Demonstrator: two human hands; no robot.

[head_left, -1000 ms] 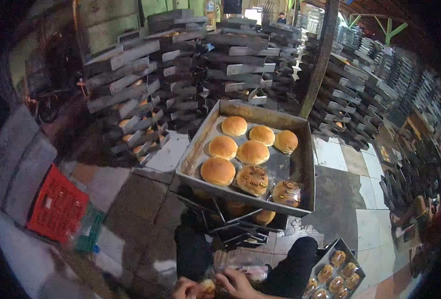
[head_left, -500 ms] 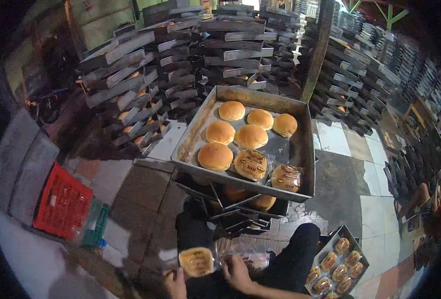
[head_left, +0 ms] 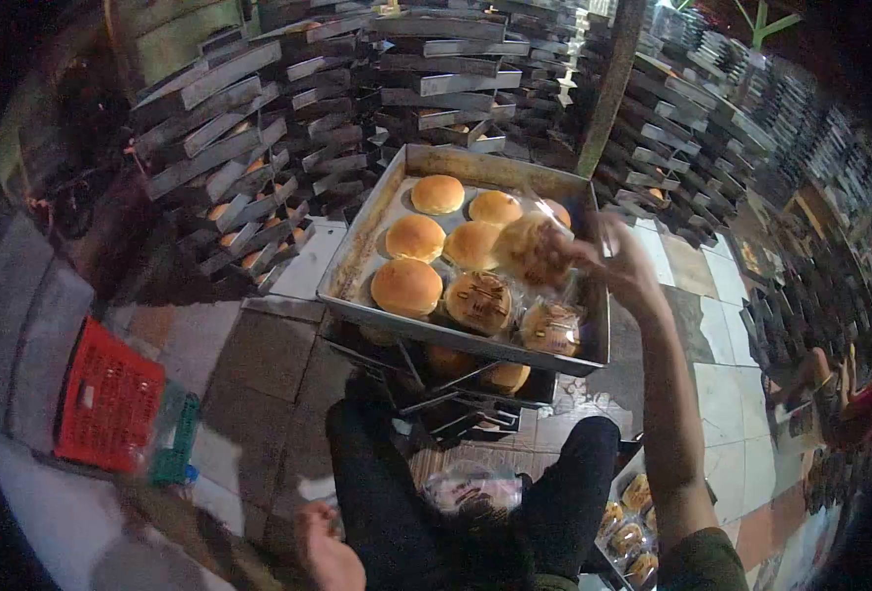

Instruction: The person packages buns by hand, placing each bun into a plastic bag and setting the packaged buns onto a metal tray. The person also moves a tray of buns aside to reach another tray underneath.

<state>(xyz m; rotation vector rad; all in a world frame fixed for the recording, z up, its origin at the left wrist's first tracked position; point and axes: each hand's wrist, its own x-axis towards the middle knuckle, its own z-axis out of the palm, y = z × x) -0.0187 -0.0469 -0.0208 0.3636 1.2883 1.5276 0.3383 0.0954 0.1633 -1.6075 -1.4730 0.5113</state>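
Stacked trays (head_left: 470, 83) line the far background. Within half a second, the wrapped bun (head_left: 533, 252) has moved from near to above the tray's (head_left: 369, 225) right half, pinched by the right hand (head_left: 621, 264), freeing the left hand (head_left: 331, 550), near left, loosely spread.

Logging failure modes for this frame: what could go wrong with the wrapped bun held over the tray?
1. The right hand holds the wrapped bun right above the bare buns; lowering it there might squash or nudge one.
2. The upper tray sits on lower trays set askew, so an arm bump could shift it.
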